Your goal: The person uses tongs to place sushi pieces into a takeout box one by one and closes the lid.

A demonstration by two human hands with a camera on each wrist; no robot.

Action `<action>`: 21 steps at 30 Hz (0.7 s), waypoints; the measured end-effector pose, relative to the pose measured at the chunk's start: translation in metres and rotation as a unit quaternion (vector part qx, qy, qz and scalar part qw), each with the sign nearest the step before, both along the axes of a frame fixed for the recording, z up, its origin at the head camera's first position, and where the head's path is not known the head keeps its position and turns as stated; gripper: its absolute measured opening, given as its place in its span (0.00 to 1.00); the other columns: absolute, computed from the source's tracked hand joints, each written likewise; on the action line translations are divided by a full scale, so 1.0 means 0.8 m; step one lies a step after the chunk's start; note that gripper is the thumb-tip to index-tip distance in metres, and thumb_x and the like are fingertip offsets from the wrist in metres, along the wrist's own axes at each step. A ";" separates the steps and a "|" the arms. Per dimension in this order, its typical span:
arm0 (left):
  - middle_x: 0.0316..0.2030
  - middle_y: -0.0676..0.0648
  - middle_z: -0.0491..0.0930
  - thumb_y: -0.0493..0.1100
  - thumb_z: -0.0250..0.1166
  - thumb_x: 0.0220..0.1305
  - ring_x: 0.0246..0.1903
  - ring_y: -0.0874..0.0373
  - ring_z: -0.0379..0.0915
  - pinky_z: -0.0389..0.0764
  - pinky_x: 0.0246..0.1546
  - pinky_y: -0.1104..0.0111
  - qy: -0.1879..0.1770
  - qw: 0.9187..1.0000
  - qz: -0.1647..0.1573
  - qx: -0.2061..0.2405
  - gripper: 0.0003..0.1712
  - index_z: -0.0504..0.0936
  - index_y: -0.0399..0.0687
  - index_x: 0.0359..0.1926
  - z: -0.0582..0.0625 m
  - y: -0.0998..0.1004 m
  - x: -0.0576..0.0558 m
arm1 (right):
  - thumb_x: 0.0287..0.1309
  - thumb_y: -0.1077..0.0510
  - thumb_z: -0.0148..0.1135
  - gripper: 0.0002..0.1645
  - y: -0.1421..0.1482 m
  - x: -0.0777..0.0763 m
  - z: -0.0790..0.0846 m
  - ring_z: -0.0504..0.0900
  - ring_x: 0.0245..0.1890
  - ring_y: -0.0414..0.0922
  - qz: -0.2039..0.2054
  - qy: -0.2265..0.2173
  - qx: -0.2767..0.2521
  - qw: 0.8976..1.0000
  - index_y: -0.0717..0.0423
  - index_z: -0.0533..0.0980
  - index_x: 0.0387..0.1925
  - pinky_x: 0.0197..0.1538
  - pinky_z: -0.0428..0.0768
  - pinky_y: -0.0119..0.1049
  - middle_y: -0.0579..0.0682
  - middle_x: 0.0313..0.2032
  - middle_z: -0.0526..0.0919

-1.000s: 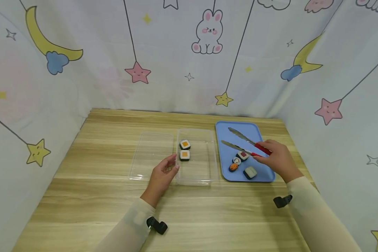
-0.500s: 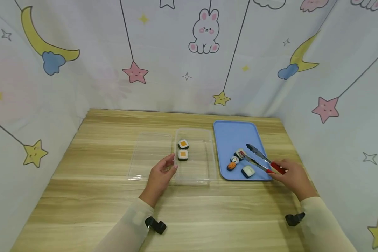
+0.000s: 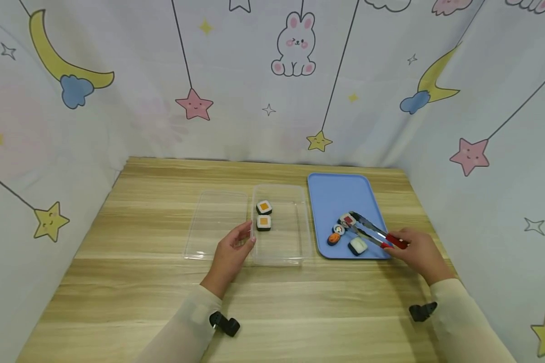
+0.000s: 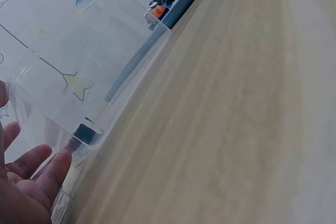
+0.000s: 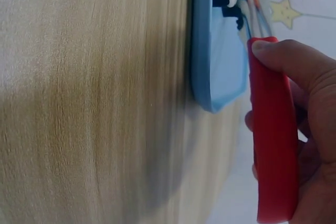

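My right hand [image 3: 420, 254] grips red-handled tongs [image 5: 274, 135], with the thumb pressed along one handle. The tong tips stand on either side of a red-centred sushi roll [image 3: 346, 220] on the blue tray [image 3: 340, 191]. Beside that roll lie a small round roll [image 3: 338, 230], an orange-topped sushi [image 3: 333, 239] and a white-topped sushi [image 3: 358, 246]. With relaxed fingers, my left hand [image 3: 229, 254] touches the left wall of a clear plastic box [image 3: 283, 249]. Two orange-centred rolls [image 3: 264, 223] sit inside it, along its left side.
A flat clear lid [image 3: 215, 217] lies left of the box on the wooden table [image 3: 272, 312]. Behind and at both sides hangs a white curtain [image 3: 236, 136] printed with stars and moons.
The tongs have come down and toward me over the tray, and their arms have drawn together around the red-centred roll. My left hand stays at the box.
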State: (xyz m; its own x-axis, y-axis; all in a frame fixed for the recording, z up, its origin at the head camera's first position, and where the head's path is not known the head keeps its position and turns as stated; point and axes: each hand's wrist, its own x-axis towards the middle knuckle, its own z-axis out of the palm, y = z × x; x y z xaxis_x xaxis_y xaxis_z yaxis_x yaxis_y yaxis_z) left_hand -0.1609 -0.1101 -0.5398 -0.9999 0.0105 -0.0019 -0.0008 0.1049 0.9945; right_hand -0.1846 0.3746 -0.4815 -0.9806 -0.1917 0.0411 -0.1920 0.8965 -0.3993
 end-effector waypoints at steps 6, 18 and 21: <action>0.67 0.40 0.77 0.41 0.67 0.73 0.64 0.47 0.74 0.78 0.62 0.50 0.021 1.000 -0.002 0.005 0.29 0.75 0.46 0.71 -0.009 -0.002 -0.001 | 0.53 0.52 0.82 0.29 0.001 0.002 -0.002 0.78 0.33 0.47 0.007 0.015 -0.003 1.000 0.65 0.85 0.52 0.33 0.79 0.39 0.53 0.37 0.84; 0.66 0.41 0.77 0.41 0.68 0.72 0.64 0.48 0.74 0.78 0.61 0.51 0.024 1.000 -0.004 0.009 0.29 0.75 0.45 0.71 -0.008 -0.002 -0.001 | 0.52 0.55 0.82 0.27 0.002 0.005 -0.003 0.81 0.35 0.49 0.000 0.035 -0.017 0.999 0.63 0.86 0.52 0.34 0.81 0.38 0.55 0.39 0.86; 0.66 0.41 0.77 0.41 0.68 0.72 0.64 0.48 0.74 0.78 0.61 0.50 0.025 1.000 -0.004 0.011 0.29 0.75 0.44 0.71 -0.009 -0.002 -0.001 | 0.52 0.55 0.82 0.27 0.001 0.005 0.000 0.81 0.34 0.48 -0.004 0.045 -0.022 0.999 0.62 0.86 0.52 0.33 0.80 0.37 0.55 0.39 0.87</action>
